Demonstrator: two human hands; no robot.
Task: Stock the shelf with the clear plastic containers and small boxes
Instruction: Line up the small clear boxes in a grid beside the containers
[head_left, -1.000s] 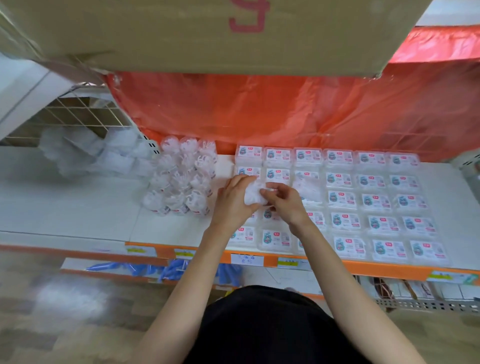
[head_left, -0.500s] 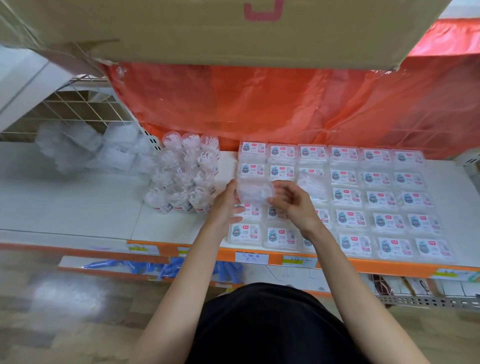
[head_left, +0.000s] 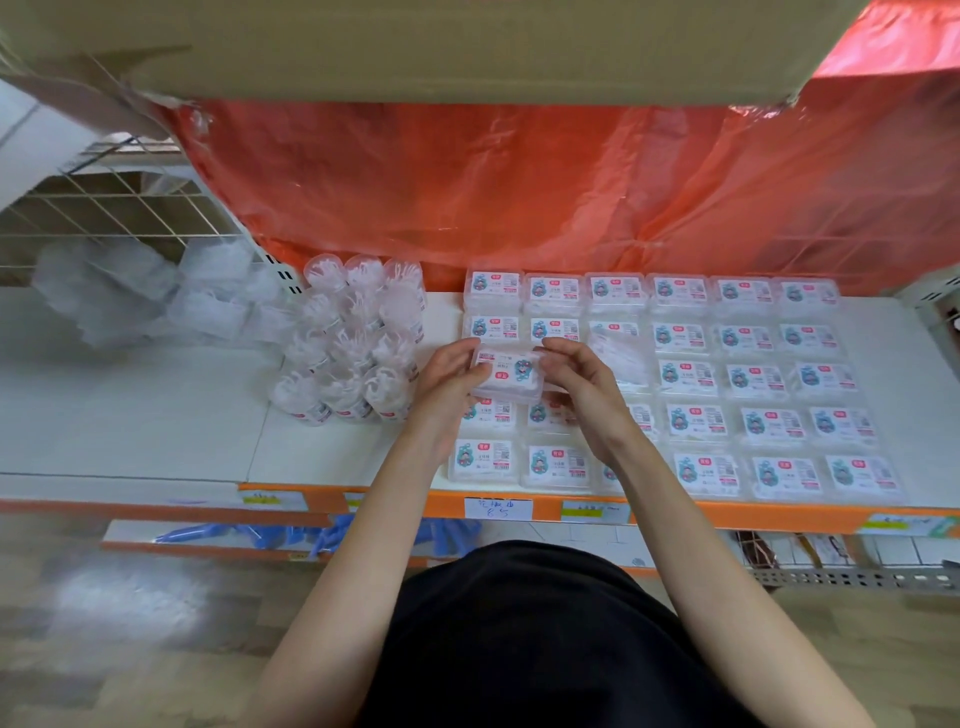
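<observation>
A small clear box (head_left: 508, 373) with a white printed label is held between both hands, label up, just above the left columns of a grid of matching boxes (head_left: 748, 382). My left hand (head_left: 445, 380) grips its left side with the thumb on top. My right hand (head_left: 581, 378) pinches its right end. The grid lies in neat rows on the white shelf (head_left: 130, 415). One box in the third column (head_left: 621, 353) lies with its label partly hidden. A cluster of clear round containers (head_left: 358, 343) stands to the left of the grid.
Clear plastic bags (head_left: 140, 296) lie at the shelf's back left by a wire grid. An orange plastic sheet (head_left: 571, 192) hangs behind, under a cardboard box (head_left: 441, 47) overhead. Price tags sit on the orange shelf edge (head_left: 498, 508). Blue items (head_left: 332, 535) lie on the lower shelf.
Both hands lifted the box off the grid and turned it over, so its printed label now faces up. The camera moved slightly closer.
</observation>
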